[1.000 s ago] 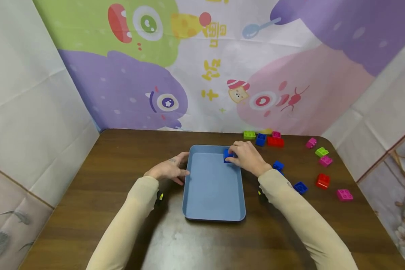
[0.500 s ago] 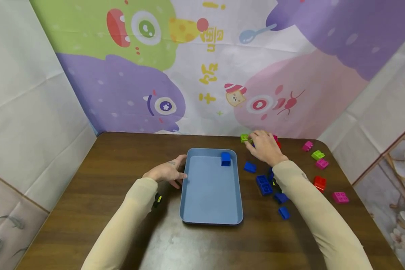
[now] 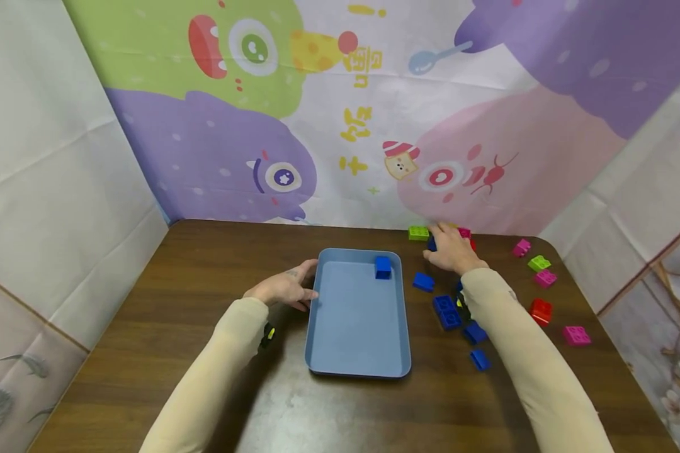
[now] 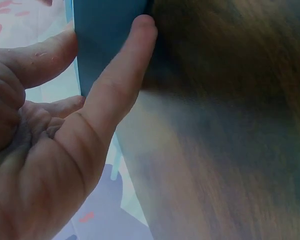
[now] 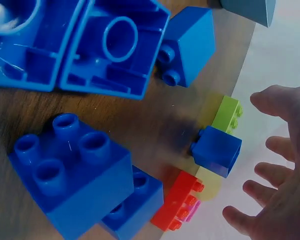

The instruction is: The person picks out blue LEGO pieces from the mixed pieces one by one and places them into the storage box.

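Note:
My left hand (image 3: 283, 288) rests against the left side of a shallow blue-grey tray (image 3: 358, 327). In the left wrist view, its straight fingers touch the tray's outer wall (image 4: 102, 40). A blue toy brick (image 3: 382, 267) sits inside the tray's far right corner. My right hand (image 3: 453, 250) is at the table's back edge, fingers spread and apart from one another. Close to those fingers is another blue brick (image 5: 217, 151), partly hidden in the head view, between a lime green brick (image 3: 419, 233) and a red brick (image 5: 176, 201). Nothing is held in the right hand.
Several blue bricks (image 3: 446, 312) lie between the tray and my right forearm. Farther right are pink bricks (image 3: 577, 335), a lime green brick (image 3: 539, 263) and a red brick (image 3: 541, 311). A printed cloth (image 3: 351, 189) hangs behind the wooden table (image 3: 221, 251).
My right hand has let go of the blue brick in the tray's corner and moved right and back to the bricks at the far edge. My left hand stays at the tray.

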Motion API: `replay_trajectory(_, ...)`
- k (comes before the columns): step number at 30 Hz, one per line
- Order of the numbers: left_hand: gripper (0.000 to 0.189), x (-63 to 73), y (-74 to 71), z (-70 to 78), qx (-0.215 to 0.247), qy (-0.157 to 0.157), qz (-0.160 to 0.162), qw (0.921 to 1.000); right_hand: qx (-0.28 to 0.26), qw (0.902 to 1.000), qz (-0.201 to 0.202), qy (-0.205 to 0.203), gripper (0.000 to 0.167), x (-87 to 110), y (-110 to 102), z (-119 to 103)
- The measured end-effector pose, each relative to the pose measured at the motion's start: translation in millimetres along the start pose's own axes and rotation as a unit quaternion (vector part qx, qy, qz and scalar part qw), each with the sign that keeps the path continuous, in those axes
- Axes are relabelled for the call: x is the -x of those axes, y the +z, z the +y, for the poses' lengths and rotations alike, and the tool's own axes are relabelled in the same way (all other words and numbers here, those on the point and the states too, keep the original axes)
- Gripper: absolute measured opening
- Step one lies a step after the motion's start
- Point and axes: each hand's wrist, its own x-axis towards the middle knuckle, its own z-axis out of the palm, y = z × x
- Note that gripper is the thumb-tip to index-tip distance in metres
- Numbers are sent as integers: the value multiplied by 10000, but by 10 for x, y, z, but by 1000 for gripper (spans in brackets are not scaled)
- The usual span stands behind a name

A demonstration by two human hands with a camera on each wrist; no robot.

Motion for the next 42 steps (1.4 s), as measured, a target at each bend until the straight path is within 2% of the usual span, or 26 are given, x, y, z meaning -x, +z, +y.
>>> replay_trajectory(8,81,38,2,-18,-66,-2,0,10000,27,9996,-249,139,69,17,53,53)
replay_trajectory(13,81,26,-9,-2,-181,30,-18,9998,96,9995,-247,153,63,23,38,99)
replay_trajectory(16,81,21,-10,8,-245,-13,-39,9997,10,9999,-80,115,53,39,40,117)
replay_trajectory(21,82,11,-21,26,-307,-169,-92,9993,-98,9995,308,-31,28,49,58,137)
replay_trajectory(25,83,9,-18,39,-326,-222,-112,9992,-418,9984,382,-63,14,60,60,141)
replay_trajectory(30,84,6,-13,79,-436,-204,-83,9988,-620,9974,334,-138,17,73,61,173)
replay_trajectory(36,86,11,-1,101,-510,-274,-75,9983,-817,9962,210,-223,13,108,74,222)
replay_trajectory(42,85,8,-14,81,-485,-239,-97,9985,-1085,9929,222,-433,29,177,34,221)
